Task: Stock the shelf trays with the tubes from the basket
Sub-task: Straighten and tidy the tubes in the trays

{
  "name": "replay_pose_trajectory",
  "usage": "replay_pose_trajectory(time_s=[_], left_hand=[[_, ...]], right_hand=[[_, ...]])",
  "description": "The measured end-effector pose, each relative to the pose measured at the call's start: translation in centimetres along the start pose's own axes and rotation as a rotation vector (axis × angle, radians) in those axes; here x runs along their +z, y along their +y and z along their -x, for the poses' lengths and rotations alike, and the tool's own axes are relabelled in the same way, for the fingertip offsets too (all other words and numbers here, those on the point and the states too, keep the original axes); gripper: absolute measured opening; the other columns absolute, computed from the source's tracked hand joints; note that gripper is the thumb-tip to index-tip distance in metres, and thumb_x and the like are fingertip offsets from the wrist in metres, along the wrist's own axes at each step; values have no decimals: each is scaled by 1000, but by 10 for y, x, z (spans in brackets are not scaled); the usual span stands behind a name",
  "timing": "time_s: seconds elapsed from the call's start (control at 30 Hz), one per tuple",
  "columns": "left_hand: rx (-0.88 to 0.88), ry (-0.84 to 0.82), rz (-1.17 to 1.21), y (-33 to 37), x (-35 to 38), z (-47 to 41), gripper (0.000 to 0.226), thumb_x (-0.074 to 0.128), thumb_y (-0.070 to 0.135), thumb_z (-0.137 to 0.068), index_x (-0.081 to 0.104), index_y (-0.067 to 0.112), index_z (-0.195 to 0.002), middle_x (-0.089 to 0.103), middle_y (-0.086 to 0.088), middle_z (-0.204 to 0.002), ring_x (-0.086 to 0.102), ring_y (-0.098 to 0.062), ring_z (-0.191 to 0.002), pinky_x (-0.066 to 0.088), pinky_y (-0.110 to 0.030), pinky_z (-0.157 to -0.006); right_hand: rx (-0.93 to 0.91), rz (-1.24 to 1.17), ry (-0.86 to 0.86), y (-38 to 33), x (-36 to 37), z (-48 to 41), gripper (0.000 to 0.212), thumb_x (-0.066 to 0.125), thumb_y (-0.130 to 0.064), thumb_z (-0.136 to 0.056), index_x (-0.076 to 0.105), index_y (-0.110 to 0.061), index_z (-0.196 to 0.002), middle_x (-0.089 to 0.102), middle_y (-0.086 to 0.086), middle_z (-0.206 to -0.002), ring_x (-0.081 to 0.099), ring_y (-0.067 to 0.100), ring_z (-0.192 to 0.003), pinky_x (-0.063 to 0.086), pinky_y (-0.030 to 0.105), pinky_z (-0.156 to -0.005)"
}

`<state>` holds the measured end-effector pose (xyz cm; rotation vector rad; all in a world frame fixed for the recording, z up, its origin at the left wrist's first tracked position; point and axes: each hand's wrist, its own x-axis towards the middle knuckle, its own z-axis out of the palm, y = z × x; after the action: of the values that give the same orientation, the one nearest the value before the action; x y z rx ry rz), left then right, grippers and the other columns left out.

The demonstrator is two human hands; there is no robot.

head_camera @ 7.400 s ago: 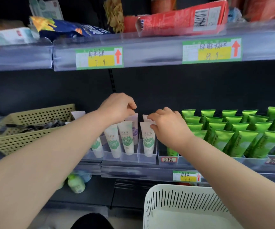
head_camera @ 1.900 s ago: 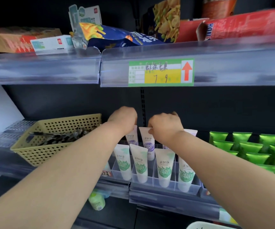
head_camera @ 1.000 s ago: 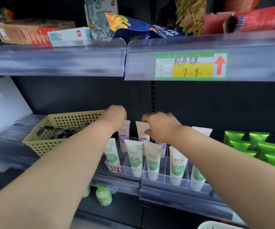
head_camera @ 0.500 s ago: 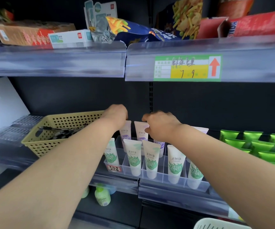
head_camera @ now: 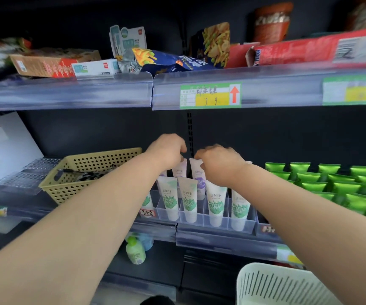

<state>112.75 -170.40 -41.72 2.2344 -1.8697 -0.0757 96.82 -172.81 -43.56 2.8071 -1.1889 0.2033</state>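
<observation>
Four white tubes with green labels [head_camera: 216, 203] stand upright along the near row of the clear shelf tray [head_camera: 241, 225], one to a compartment, with a fifth partly hidden behind the left forearm at the tray's left end. Behind them, in the far row, stand white tubes with purple labels [head_camera: 199, 179], their flat crimped ends pointing up. The left hand [head_camera: 166, 150] hovers over the far row with its fingers curled down onto the top of one purple-labelled tube; the fingertips are turned away, so I cannot tell whether they pinch it or only touch it. The right hand [head_camera: 220, 164] sits just beside it, fingers bent and closed over the top edge of the neighbouring purple-labelled tube. The two hands are near each other but apart.

To the right, a further tray section is packed with bright green tubes [head_camera: 336, 183] in several leaning rows. To the left on the same shelf, a tan perforated basket [head_camera: 76, 188] holds a few dark, thin items too blurred to name. At the near right bottom edge, a white slotted basket [head_camera: 272, 285] shows only its rim and wall; its contents are out of sight. On the shelf below stands a small green bottle [head_camera: 135, 253]. The upper shelf carries snack bags [head_camera: 166, 60] and boxes [head_camera: 52, 64] above a green and yellow price label [head_camera: 210, 95].
</observation>
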Motion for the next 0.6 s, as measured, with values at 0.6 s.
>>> replay_pose_trajectory(time_s=[0.6], left_hand=[[309,-81,-143,155,30,76,6,69,21,-84,72,15,-84,66,2,-89,61,-20,-86,55,-36,-78]], right_hand=[[147,39,132,82,5,170,41,47,-9,-88,54,-25,-125,59,0,-114,49,24,-110,43,37,-82]])
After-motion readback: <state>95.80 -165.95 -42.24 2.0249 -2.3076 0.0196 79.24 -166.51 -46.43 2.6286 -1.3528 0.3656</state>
